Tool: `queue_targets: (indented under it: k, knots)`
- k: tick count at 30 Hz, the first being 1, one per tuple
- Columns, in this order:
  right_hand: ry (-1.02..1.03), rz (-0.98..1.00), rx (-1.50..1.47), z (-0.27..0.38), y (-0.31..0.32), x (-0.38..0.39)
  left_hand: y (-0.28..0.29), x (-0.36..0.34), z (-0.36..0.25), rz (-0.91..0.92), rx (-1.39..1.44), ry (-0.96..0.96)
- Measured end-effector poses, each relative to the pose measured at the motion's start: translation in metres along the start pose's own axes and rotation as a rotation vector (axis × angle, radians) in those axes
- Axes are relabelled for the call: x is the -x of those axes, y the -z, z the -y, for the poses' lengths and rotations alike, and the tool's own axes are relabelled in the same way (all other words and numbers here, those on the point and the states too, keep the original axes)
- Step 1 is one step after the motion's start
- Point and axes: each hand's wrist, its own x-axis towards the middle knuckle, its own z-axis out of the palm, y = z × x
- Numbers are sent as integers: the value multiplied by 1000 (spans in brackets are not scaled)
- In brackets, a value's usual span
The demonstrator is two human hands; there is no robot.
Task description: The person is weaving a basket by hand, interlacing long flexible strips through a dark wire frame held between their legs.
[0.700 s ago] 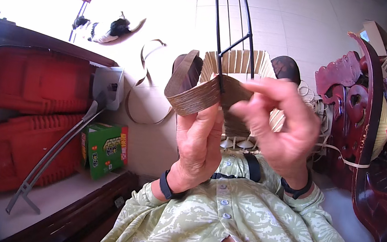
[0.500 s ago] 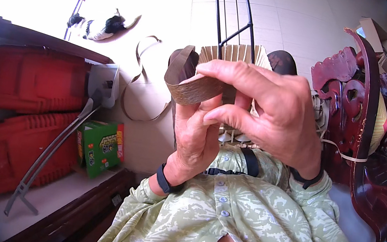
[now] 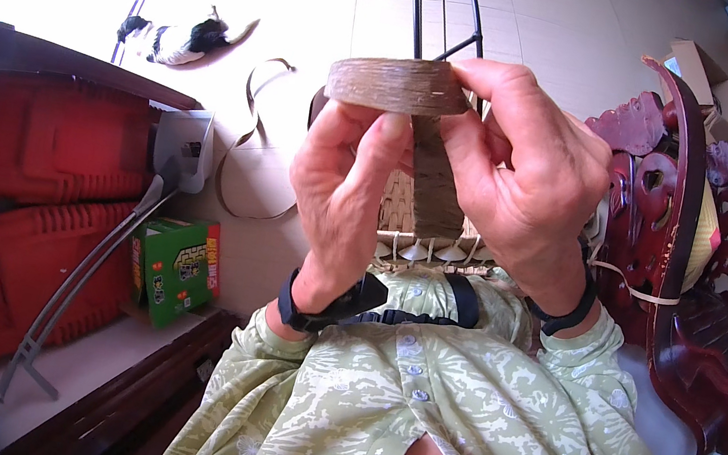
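Observation:
Between my hands a flat brown fibrous strip is bent into a band, with a darker flat length hanging below it over a pale woven basket. My left hand grips the band from below, thumb and fingertips at its lower edge. My right hand pinches its right end, index finger at the top and thumb lower down. A black metal frame rises behind the strip, its lower part hidden by the strip and hands.
At left are red plastic cases, a green box and a grey long-handled object. A black-and-white animal lies on the pale floor beside a loose strap. A carved dark-red wooden chair stands at right, a cardboard box behind.
Both hands have risen with the strip, and the band now lies level across the view. My right hand has closed onto its right end. More of the basket's inside shows below.

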Motion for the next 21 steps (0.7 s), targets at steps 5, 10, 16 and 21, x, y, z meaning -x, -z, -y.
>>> queue_targets:
  k: [5,10,16,21]
  knots:
    - [-245,89,-99,-1,3,0,3,-23,0,129,-26,91]
    - [-576,213,-798,-21,12,-3,3,-23,0,107,-11,129]
    - [-736,435,-1124,-55,-2,-4,-5,-22,-3,122,-47,156]
    - [-623,692,-1431,-88,-23,2,-10,-21,-6,169,-18,192]
